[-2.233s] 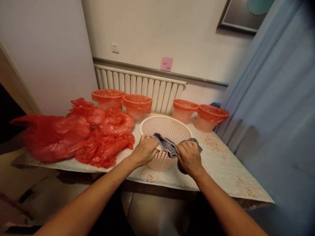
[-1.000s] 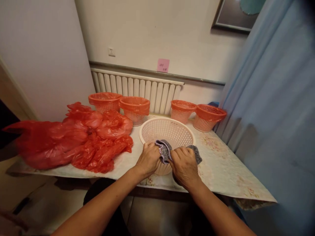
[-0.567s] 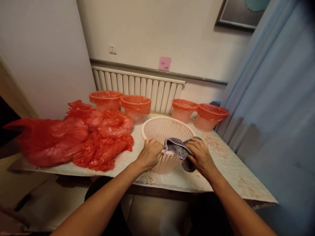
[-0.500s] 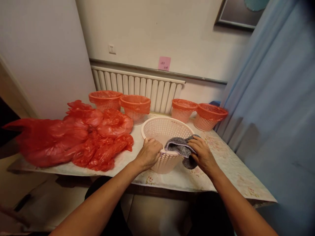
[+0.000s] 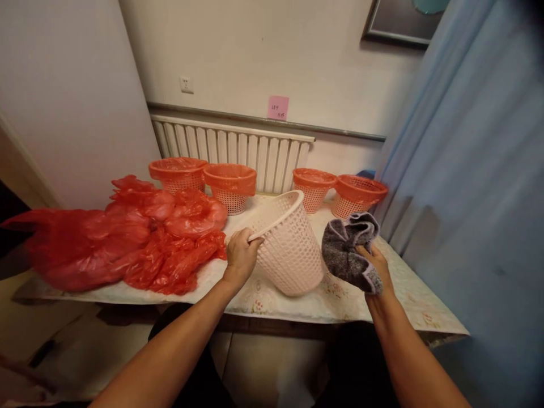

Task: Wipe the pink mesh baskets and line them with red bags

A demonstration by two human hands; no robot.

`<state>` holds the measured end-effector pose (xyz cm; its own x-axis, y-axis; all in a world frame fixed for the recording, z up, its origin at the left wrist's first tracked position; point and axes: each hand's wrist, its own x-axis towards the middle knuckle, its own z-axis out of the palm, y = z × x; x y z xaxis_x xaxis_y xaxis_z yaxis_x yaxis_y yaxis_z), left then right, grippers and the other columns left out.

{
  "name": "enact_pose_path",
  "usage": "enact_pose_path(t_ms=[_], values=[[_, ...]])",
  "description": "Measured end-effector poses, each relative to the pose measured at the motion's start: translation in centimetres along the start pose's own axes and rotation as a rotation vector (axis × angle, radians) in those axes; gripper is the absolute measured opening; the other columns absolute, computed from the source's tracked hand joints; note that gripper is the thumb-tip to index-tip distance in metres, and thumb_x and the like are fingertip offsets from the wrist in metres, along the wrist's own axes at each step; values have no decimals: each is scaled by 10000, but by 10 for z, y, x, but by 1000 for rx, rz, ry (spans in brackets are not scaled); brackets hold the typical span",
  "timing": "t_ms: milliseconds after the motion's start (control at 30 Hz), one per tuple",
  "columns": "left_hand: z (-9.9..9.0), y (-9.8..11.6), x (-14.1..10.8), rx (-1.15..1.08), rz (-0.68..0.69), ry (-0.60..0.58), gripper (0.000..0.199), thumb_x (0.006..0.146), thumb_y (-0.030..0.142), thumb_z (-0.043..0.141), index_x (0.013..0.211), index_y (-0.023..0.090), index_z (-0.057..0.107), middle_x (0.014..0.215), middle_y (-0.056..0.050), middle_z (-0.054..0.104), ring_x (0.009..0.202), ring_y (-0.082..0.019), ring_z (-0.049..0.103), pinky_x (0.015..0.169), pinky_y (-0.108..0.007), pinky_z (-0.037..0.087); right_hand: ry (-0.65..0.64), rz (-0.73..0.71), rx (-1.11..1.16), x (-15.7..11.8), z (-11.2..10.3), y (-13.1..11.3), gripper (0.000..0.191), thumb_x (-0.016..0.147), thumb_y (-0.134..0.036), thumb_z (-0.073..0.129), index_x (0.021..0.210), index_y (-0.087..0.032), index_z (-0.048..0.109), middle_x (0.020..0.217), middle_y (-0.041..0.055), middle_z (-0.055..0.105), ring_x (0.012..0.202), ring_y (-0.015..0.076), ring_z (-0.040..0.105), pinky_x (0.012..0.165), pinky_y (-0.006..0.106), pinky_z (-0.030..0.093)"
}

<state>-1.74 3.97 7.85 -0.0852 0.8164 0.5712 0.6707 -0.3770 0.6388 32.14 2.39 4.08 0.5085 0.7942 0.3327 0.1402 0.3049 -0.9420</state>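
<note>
A pale pink perforated basket is tilted over the middle of the table, its mouth turned to the upper left. My left hand grips its rim at the left. To the right of the basket, my right hand is closed on a crumpled dark grey cloth with a light purple edge. The cloth is close to the basket's side; whether they touch I cannot tell. Part of my right hand is hidden behind the cloth.
A heap of red plastic bags covers the left of the flowered table. Several small baskets with red liners, one of them a basket left of centre, line the back. A radiator stands behind; a blue curtain hangs at the right.
The pink basket has gone from upright to tilted, its mouth turning left. My right hand has moved right with the cloth, away from the rim. My left hand has shifted slightly left.
</note>
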Motion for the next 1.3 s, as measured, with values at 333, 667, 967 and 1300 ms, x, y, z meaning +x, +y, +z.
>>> enact_pose_path(t_ms=[333,667,967,1300], values=[[35,7,-47,-291,-234,-449,199,836,305,469,768,168,595,681,6,605,642,-156,560,581,-242,403,-48,-295,-427,-34,58,-39,324,783,-459,578,878,-158,654,832,53,661,778,200,564,734,324,437],[63,-9,-77,-704,-251,-574,354,776,274,574,1096,127,606,1048,-79,697,968,-219,632,912,-352,484,-159,-674,-698,-80,98,-9,269,799,-158,531,1051,-190,620,1079,108,600,1083,262,491,930,432,429],[87,-29,-94,-559,-169,-426,236,802,204,461,890,182,679,951,-48,728,944,-221,637,930,-376,479,-109,-605,-443,-133,131,10,353,836,-227,512,1179,-161,564,1165,155,566,1153,290,469,988,477,398],[84,-37,-96,-548,-255,-450,279,797,288,549,1020,160,660,1045,-78,719,1003,-238,647,943,-388,476,-36,-661,-446,-104,118,39,489,842,-250,528,1314,-176,424,1214,148,532,1175,259,487,1002,459,412]])
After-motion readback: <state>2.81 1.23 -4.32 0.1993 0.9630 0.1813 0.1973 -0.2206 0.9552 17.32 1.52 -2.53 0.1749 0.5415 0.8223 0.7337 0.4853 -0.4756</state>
